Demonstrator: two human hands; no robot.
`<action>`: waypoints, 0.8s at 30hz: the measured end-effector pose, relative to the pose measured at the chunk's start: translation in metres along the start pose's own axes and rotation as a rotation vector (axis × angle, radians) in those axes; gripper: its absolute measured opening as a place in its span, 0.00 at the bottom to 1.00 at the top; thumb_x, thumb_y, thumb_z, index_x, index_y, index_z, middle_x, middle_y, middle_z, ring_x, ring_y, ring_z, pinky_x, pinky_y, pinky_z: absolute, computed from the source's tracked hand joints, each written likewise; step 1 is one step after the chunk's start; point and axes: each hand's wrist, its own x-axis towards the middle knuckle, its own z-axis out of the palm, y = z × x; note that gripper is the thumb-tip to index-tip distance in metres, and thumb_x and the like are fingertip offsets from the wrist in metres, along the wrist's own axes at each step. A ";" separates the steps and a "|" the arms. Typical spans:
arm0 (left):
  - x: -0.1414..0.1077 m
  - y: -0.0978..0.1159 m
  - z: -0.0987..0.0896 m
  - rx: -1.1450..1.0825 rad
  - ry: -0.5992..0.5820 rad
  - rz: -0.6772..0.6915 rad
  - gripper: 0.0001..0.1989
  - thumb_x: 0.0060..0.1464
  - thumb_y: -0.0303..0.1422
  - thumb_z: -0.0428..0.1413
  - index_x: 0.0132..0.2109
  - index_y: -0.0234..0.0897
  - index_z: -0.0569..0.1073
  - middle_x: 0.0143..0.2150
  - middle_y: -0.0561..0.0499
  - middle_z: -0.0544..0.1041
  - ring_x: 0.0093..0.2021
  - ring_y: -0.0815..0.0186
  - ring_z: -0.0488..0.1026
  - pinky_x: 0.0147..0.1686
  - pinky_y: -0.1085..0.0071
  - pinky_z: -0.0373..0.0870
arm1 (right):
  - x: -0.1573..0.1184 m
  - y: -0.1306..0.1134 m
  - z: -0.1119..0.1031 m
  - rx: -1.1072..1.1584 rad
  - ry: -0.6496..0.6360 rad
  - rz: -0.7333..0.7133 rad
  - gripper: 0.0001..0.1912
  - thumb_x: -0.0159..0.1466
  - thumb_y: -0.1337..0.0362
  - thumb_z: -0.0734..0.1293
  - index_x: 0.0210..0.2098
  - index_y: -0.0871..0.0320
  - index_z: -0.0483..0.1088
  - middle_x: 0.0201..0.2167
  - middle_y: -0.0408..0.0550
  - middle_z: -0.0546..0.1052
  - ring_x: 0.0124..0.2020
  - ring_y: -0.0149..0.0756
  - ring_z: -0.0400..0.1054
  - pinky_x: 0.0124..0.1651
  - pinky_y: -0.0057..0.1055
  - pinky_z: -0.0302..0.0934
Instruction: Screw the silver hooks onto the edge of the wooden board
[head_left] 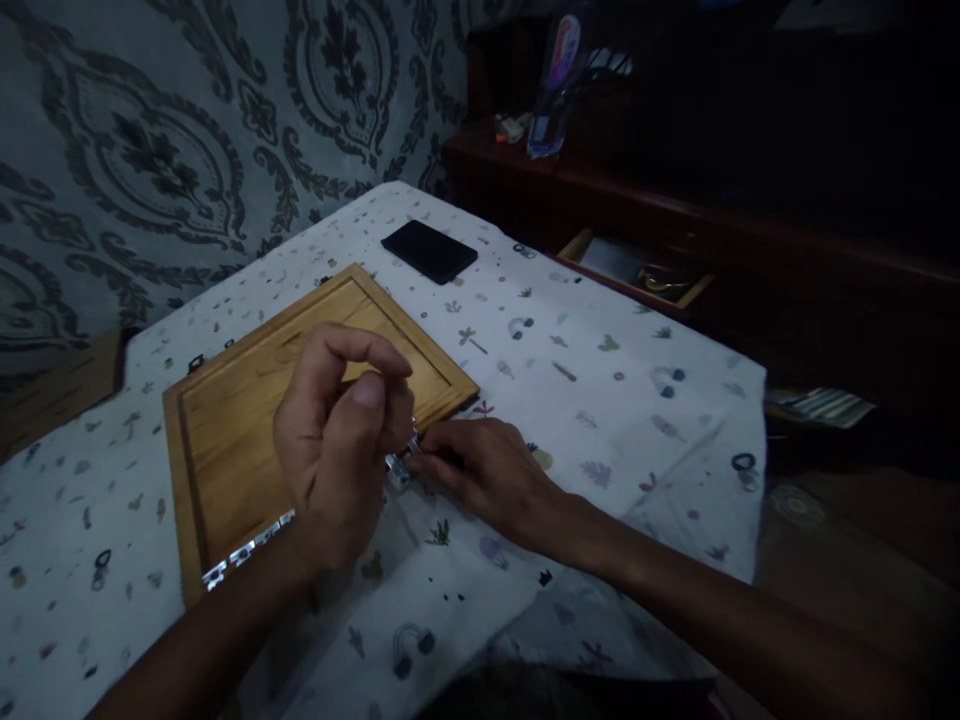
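Your board [244, 430] is smooth wood with a soft sheen, and the metal pieces [397, 468] along its near edge shine like polished chrome. Beneath the board you have a matt, lightly creased tablecloth [585, 430]; beyond it, a smooth dark phone [430, 250] and, farther off, a clear, glossy plastic bottle [550, 120].

You are facing damask wallpaper [154, 165]; 1 black smartphone [430, 250] is lying on the printed tablecloth [574, 400], and 1 labelled bottle [555, 90] is standing on the dark wooden cabinet [675, 205] with 1 open drawer [695, 291].
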 end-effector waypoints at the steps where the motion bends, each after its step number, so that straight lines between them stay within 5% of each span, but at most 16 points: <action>1: 0.004 0.000 -0.002 -0.039 -0.075 -0.031 0.06 0.57 0.25 0.49 0.35 0.39 0.69 0.16 0.61 0.51 0.14 0.75 0.46 0.15 0.75 0.46 | 0.000 0.000 0.000 -0.001 -0.001 -0.003 0.16 0.66 0.59 0.65 0.24 0.59 0.68 0.18 0.37 0.66 0.20 0.25 0.58 0.28 0.27 0.46; 6: 0.027 0.000 -0.015 -0.125 -0.442 -0.224 0.06 0.55 0.27 0.49 0.35 0.38 0.70 0.15 0.62 0.49 0.14 0.76 0.43 0.15 0.76 0.44 | 0.001 -0.001 0.000 -0.010 0.001 0.003 0.14 0.66 0.60 0.65 0.25 0.59 0.70 0.20 0.39 0.70 0.23 0.27 0.62 0.30 0.26 0.48; 10: 0.030 0.002 -0.017 -0.104 -0.561 -0.276 0.05 0.56 0.28 0.51 0.36 0.38 0.71 0.16 0.61 0.51 0.14 0.76 0.46 0.15 0.77 0.48 | 0.001 -0.004 -0.001 -0.025 -0.004 0.024 0.13 0.66 0.61 0.66 0.25 0.59 0.70 0.20 0.40 0.71 0.22 0.27 0.62 0.29 0.26 0.48; 16: 0.023 0.016 -0.010 -0.145 -0.245 -0.116 0.09 0.54 0.24 0.49 0.31 0.38 0.72 0.15 0.61 0.48 0.14 0.77 0.42 0.17 0.77 0.46 | 0.000 -0.003 0.000 -0.025 0.010 0.020 0.13 0.65 0.61 0.68 0.25 0.59 0.70 0.19 0.39 0.70 0.22 0.27 0.61 0.29 0.26 0.47; 24: 0.022 0.006 -0.005 -0.056 0.076 -0.111 0.12 0.52 0.19 0.46 0.29 0.38 0.68 0.13 0.60 0.51 0.14 0.75 0.42 0.16 0.75 0.44 | 0.001 0.000 0.002 -0.027 0.031 -0.005 0.14 0.65 0.60 0.67 0.25 0.59 0.71 0.18 0.38 0.68 0.21 0.26 0.59 0.28 0.26 0.47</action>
